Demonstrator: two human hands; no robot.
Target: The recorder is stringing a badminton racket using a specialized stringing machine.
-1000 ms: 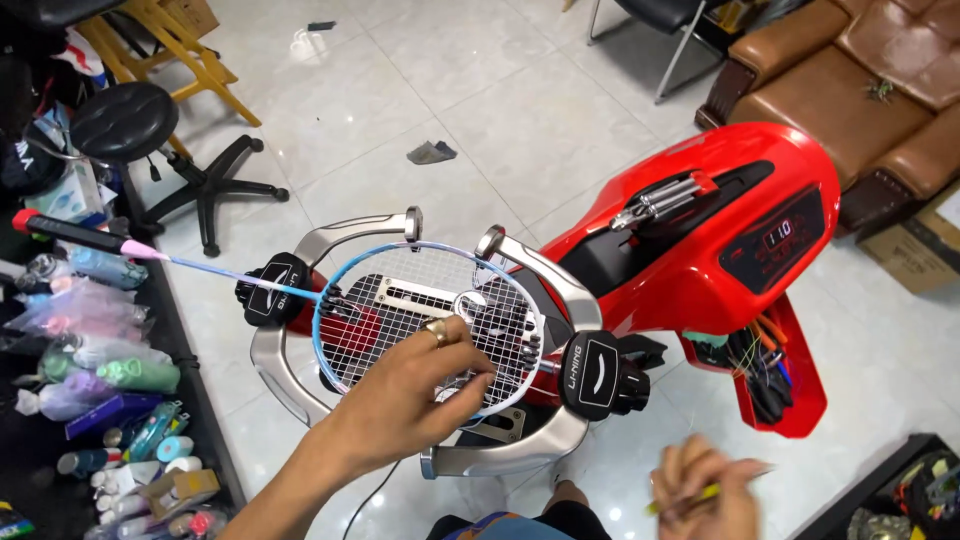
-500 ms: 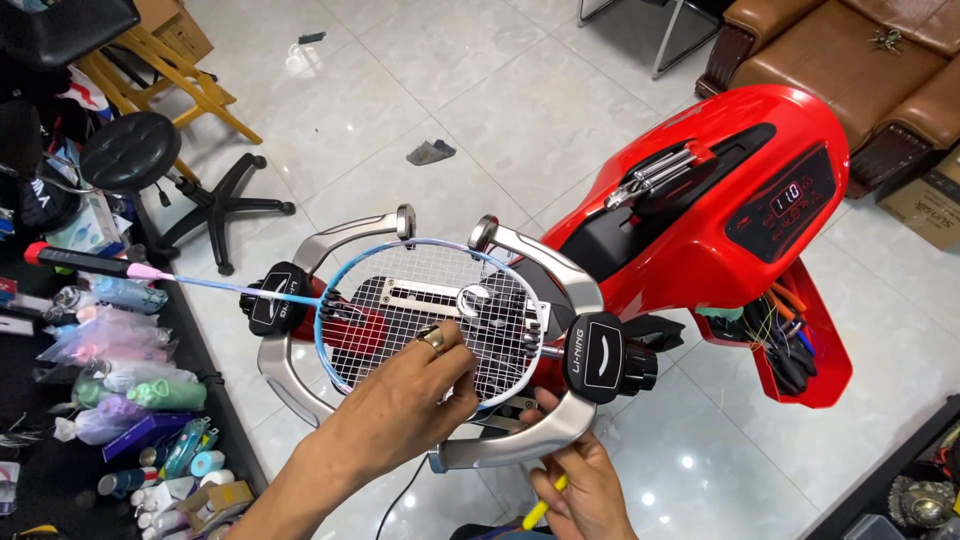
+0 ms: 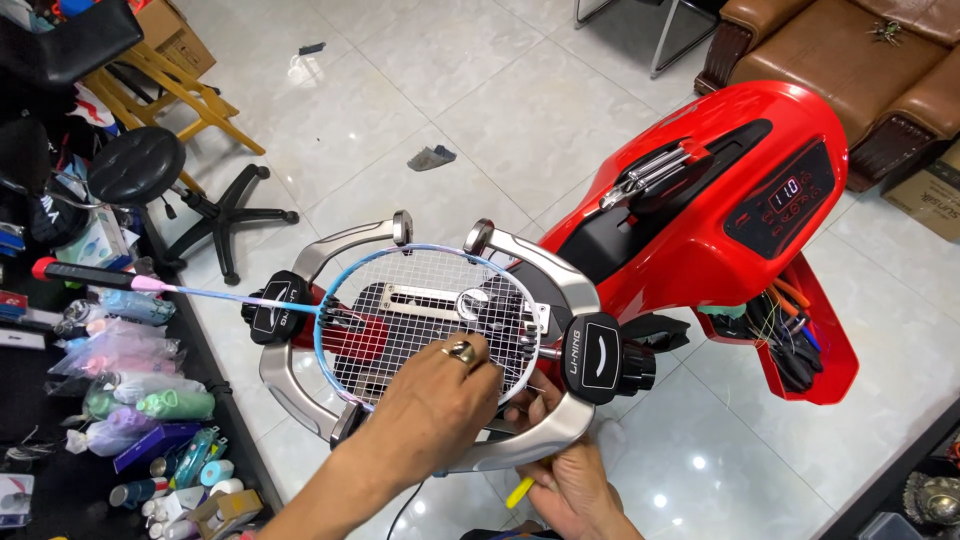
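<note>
Floor: pale glossy tiles (image 3: 520,110) are reflecting ceiling lights; a dark scrap (image 3: 431,157) is lying on them, well apart from the machine.
Room: a black stool (image 3: 140,170) and a yellow wooden frame (image 3: 175,85) are standing at upper left; a brown sofa (image 3: 850,50) is sitting at upper right.
Packages: bagged goods (image 3: 120,350) in pink, green and purple, plus small bottles (image 3: 190,470), are lying along the dark shelf at left; a cardboard box (image 3: 925,195) is showing at the right edge.
Machine: a red stringer (image 3: 720,200) is showing a small dark display panel with lit digits.
Racket: the racket (image 3: 420,320) is lying flat, clamped in the silver cradle (image 3: 570,420), handle pointing left.
Left hand: the left hand (image 3: 430,420), wearing a ring, is resting on the strings, fingers spread apart.
Right hand: the right hand (image 3: 570,480) is reaching under the cradle's near rim, fingers curled around a yellow tool (image 3: 520,492).
</note>
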